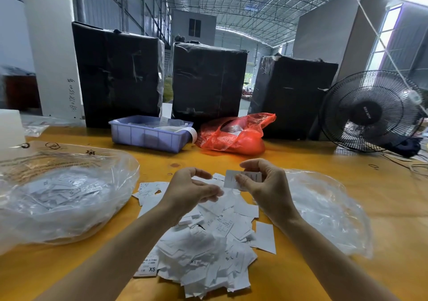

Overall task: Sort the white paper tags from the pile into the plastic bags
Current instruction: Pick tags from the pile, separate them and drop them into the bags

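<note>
a pile of white paper tags [203, 249] lies under both wrists, some printed xs. the right hand [261, 180] pinches one tag [234, 178] at its fingertips; the left hand [192, 189] hovers loosely curled, holding nothing. clear plastic bags flank the fingers, left bag [64, 194], right bag [324, 208]. beyond sit a blue tray [148, 136] and red bag [234, 133].

Matt paper tags [203, 249], glossy plastic bags [69, 198]

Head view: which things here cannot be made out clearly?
- Print on the tag pinched by the right hand: too small, partly covered by fingers.
- Contents of the red plastic bag: hidden by crumpled film.
- Contents of the right clear bag: glare, hand in front.
- Fan: cut by right edge.
</note>
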Demonstrator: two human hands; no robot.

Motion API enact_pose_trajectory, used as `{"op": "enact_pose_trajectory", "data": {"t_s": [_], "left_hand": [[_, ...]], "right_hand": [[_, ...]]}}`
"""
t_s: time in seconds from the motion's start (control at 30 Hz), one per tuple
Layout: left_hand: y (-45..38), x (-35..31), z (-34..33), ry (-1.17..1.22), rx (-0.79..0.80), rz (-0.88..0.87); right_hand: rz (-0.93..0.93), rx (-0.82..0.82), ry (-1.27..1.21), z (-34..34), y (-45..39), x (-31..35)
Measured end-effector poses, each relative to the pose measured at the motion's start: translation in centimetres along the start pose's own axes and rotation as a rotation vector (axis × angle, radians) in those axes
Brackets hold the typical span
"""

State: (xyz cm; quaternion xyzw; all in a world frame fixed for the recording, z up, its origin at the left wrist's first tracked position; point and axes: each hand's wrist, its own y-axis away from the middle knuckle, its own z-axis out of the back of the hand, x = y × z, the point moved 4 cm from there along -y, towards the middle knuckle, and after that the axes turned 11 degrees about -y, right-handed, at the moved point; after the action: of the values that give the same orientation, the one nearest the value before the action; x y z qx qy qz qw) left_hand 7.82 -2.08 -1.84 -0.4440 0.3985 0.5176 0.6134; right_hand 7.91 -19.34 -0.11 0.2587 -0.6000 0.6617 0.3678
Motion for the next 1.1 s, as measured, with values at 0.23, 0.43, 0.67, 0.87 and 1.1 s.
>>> {"op": "enact_pose_trajectory", "data": {"t_s": [0.23,0.43,0.67,0.87,1.1], "left_hand": [[0.1,-0.1,0.1,-0.044,-0.002,-0.011],[0.0,-0.1,-0.2,-0.023,0.017,-0.006],[0.1,-0.4,-0.1,-0.031,0.046,0.0],[0.2,-0.6,-0.1,-0.051,0.043,0.002],[0.2,-0.4,0.0,-0.047,0.033,0.015]], "right_hand": [[0.118,-0.127,-0.028,0.4,-0.1,1.1],[0.106,-0.009,0.11,-0.5,0.2,0.5],[0.175,-0.049,0.176,-0.3,0.3,0.7],[0.184,-0.06,0.172,-0.2,0.3,0.9],[0.17,-0.091,0.117,-0.1,0.2,1.0]]}}
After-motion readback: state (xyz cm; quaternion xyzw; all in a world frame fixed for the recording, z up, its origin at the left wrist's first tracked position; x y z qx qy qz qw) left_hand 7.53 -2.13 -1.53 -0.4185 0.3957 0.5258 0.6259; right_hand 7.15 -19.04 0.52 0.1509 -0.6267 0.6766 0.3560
